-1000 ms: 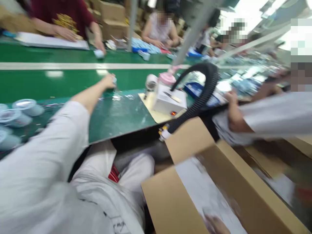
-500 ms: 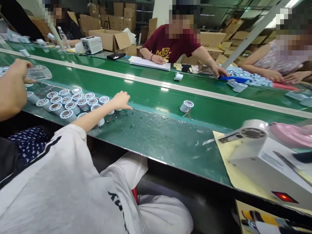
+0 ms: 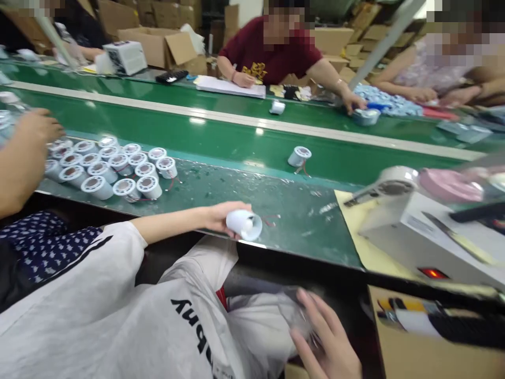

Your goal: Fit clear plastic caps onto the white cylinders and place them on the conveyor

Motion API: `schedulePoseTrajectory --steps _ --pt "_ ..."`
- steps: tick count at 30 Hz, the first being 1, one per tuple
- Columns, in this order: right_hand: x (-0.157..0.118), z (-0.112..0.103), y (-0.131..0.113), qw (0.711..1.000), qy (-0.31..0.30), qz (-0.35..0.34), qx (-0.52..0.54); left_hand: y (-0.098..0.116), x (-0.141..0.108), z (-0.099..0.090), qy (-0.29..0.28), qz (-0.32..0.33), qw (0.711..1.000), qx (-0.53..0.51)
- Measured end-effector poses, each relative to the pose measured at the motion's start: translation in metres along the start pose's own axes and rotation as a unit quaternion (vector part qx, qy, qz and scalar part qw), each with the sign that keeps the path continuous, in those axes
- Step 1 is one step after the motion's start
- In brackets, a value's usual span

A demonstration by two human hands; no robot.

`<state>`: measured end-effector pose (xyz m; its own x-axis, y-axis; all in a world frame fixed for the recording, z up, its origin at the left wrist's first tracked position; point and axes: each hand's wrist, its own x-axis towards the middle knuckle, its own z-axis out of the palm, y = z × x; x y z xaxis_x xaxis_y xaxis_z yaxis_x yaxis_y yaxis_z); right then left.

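Observation:
My left hand (image 3: 221,215) is closed around a light-blue plastic cylinder (image 3: 238,222) at the bench's front edge. The cylinder is tipped so its open end faces me, and thin wires trail to its right. Low in the view, my right hand (image 3: 329,337) is curled against a clear plastic piece (image 3: 294,310) above my lap; motion blur hides its exact shape. Left of my left hand stand several similar cylinders (image 3: 97,187) in a cluster, with ring-shaped tops and some thin red wires. One more cylinder (image 3: 299,156) stands apart on the green belt.
A co-worker's hand (image 3: 37,129) is at the cluster's left end. On the right sit a white machine (image 3: 410,231) with a lit red switch, a pink roll (image 3: 450,184) and a knife (image 3: 453,237). Below is a cardboard box (image 3: 434,352) with tools. Co-workers sit opposite.
My left hand has come back from beside the cluster to the front edge, now with a cylinder in it. My right hand has entered the view at the bottom. The view has shifted slightly.

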<state>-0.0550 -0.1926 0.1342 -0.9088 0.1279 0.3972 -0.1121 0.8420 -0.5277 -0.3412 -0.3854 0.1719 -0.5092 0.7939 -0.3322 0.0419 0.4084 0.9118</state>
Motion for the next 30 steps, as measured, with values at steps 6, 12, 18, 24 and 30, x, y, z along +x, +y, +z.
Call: schedulePoseTrajectory --steps 6,12,18,24,30 --pt "0.031 0.018 -0.019 0.986 0.01 0.022 -0.165 -0.002 0.001 0.081 -0.238 0.047 0.97 -0.011" --pt "0.014 0.009 -0.022 0.98 0.005 0.168 0.105 -0.005 0.002 0.09 -0.115 0.265 0.953 0.093" --pt "0.008 0.005 -0.032 0.911 0.136 0.27 0.279 -0.027 0.008 0.094 -0.123 0.314 0.938 0.08" --pt "0.0 0.013 -0.019 0.899 0.118 0.227 0.355 -0.03 0.001 0.095 -0.178 0.228 0.957 -0.001" --pt "-0.011 0.022 -0.012 0.927 0.115 0.089 0.346 -0.023 -0.008 0.102 -0.213 0.096 0.96 -0.153"
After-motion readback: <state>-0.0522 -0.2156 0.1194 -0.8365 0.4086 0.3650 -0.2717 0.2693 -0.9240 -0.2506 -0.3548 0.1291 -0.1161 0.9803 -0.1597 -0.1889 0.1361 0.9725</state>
